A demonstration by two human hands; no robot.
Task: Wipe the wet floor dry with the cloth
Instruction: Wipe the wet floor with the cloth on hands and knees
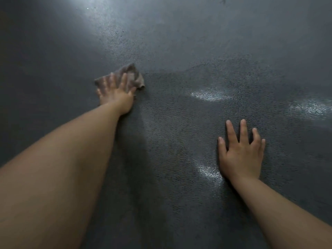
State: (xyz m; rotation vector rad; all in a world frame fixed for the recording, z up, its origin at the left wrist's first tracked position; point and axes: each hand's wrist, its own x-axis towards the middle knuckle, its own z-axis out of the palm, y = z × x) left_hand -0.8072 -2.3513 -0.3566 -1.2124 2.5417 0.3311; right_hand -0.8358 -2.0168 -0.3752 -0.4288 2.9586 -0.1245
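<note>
A small brownish-grey cloth [133,75] lies crumpled on the dark grey textured floor [179,42], left of centre. My left hand [116,94] presses flat on it with straight, spread fingers, blurred by motion; the arm stretches far forward. My right hand [240,151] rests palm down on the floor at the lower right, fingers spread, holding nothing. A darker wet patch [206,112] with shiny glints spreads from the cloth to the right, under and beyond my right hand.
Only floor surrounds the hands. Bright light reflections lie at the top left [86,9] and on the wet streaks at the right [310,108]. The floor left of the cloth looks duller and more even.
</note>
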